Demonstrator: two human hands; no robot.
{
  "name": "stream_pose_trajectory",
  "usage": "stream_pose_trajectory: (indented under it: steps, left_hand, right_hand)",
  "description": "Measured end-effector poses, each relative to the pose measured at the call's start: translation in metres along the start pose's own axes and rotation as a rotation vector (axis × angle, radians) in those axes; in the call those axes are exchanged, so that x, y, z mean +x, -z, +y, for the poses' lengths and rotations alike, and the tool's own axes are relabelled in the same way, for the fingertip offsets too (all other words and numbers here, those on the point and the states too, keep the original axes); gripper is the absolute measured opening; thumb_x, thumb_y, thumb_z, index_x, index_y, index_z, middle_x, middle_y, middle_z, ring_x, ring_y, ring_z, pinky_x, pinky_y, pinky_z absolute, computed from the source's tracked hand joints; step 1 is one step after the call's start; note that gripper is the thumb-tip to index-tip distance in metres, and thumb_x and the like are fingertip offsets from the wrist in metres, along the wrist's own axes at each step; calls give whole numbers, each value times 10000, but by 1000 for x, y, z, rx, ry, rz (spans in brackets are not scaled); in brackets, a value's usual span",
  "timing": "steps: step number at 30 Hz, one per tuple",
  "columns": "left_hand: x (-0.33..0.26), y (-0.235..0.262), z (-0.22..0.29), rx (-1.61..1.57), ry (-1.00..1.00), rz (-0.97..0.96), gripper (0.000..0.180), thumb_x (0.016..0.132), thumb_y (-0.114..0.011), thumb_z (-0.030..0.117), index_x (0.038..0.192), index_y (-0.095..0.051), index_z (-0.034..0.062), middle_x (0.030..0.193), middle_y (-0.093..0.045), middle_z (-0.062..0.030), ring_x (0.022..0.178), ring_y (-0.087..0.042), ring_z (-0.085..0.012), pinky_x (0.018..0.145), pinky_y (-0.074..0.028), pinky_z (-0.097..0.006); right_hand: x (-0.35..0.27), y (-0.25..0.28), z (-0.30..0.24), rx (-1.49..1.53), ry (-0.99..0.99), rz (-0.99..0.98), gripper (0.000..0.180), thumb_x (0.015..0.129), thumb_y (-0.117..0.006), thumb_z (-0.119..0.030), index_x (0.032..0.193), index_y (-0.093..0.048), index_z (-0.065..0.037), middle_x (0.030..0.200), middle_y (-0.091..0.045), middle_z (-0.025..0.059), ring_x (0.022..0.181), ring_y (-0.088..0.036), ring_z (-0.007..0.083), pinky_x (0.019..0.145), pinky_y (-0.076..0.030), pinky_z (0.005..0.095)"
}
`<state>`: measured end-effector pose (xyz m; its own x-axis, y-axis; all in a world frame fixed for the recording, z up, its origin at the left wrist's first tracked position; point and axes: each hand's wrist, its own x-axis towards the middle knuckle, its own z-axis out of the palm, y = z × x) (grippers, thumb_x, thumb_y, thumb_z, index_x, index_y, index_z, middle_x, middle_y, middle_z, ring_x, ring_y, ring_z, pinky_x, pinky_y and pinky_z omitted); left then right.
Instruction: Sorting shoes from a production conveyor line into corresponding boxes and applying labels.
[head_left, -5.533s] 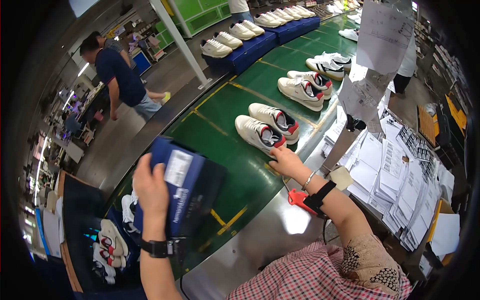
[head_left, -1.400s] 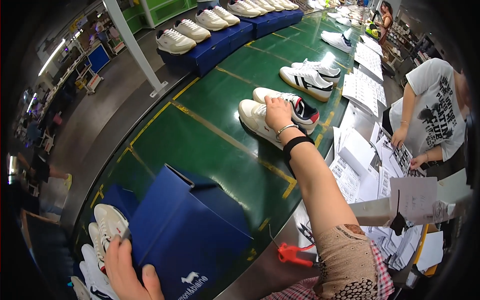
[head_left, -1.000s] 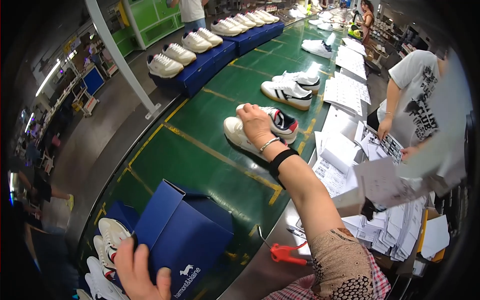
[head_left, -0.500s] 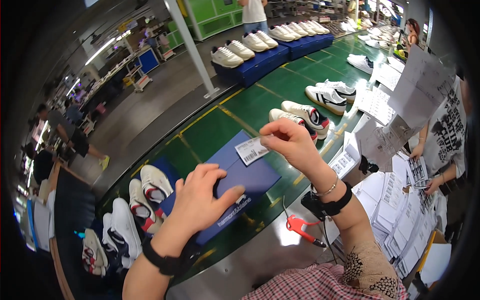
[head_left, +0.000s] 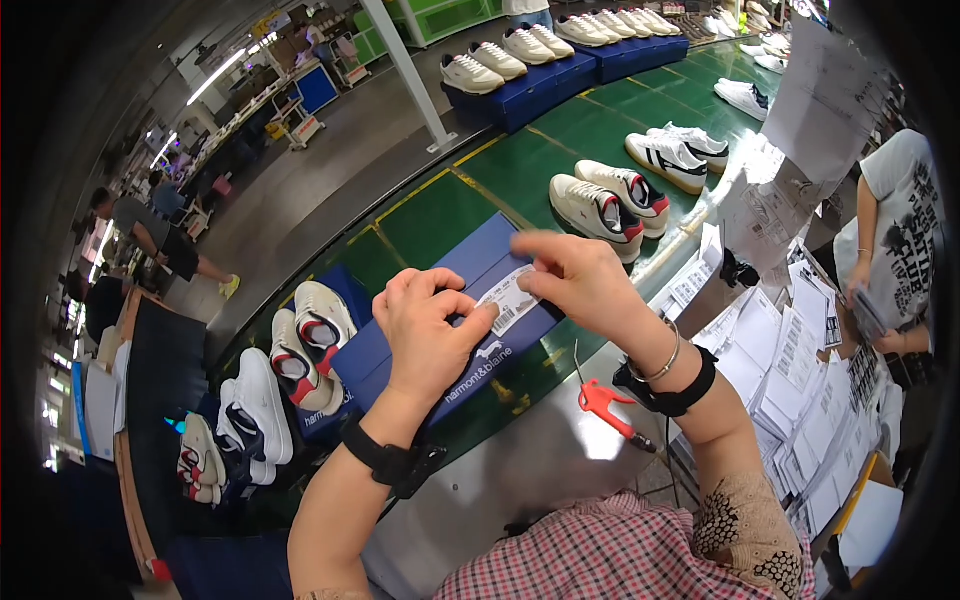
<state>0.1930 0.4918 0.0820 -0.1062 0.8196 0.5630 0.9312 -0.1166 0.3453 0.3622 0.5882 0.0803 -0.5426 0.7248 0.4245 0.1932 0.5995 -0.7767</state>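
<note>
A blue shoe box (head_left: 470, 265) lies on the green conveyor belt (head_left: 440, 210) in front of me. A white barcode label (head_left: 508, 300) sits on its near end. My left hand (head_left: 428, 335) rests on the box top, its fingertips pressing the label's left end. My right hand (head_left: 580, 280) pinches the label's right end against the box. A pair of white sneakers with red and navy trim (head_left: 610, 200) stands on the belt just beyond my right hand.
Red scissors (head_left: 605, 405) lie on the steel ledge by my right wrist. More white sneakers on a blue box (head_left: 300, 345) stand to my left, others farther up the belt. Stacked paper sheets (head_left: 790, 370) fill the right side, where another person (head_left: 900, 240) works.
The box now lies flat before me. My right hand came back from the sneakers with the label, and both hands now press it onto the box's near end.
</note>
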Motion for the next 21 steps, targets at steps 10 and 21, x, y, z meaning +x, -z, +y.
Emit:
stream_pose_trajectory:
  steps: [10,21]
  left_hand:
    - [-9,4,-7,33,14,-37,183,642,-725,274,619,-656,106,946,-557,16,988,-423,-216,835,-267,-370]
    - [-6,3,-12,49,41,-17,178,622,-727,270,595,-645,114,928,-550,16,989,-429,-221,836,-267,-376]
  right_hand:
    - [6,-4,-5,-163,-2,-59,311,712,-691,-153,1001,-628,-58,643,-604,45,581,-581,134,567,-469,268]
    - [13,-8,-2,-74,-21,-102,259,707,-649,-170,938,-621,-57,630,-602,56,617,-605,219,595,-473,316]
